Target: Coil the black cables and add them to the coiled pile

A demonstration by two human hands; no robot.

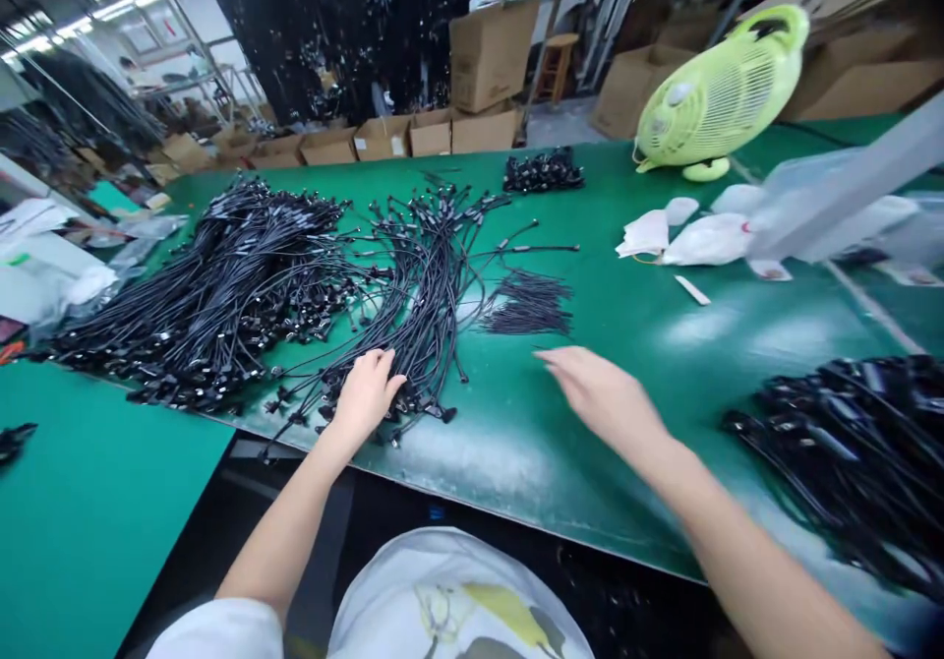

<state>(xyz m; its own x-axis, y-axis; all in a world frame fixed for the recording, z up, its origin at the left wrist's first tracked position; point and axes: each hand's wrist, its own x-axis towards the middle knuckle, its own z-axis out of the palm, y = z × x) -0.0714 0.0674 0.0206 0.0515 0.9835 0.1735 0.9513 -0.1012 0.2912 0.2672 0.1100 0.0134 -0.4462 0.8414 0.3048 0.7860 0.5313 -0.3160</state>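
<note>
My left hand (367, 390) is at the front end of a loose heap of black cables (435, 275), its fingers curled over some of them near their plugs. Which cables lie under the palm is hidden. To the right, my right hand (601, 398) hovers low over the green tabletop with thumb and fingers pinched together. A thin dark strand shows at its fingertips, like a black tie. Just beyond that hand lies a flat pile of short, thin black ties (531, 303).
A larger cable heap (221, 285) spreads over the left. Bundled cables (848, 452) lie at the right edge. At the back are a small stack of black bundles (544, 169) and a green fan (727, 93). White plastic bags (712, 238) sit beside a slanted grey post (855, 192).
</note>
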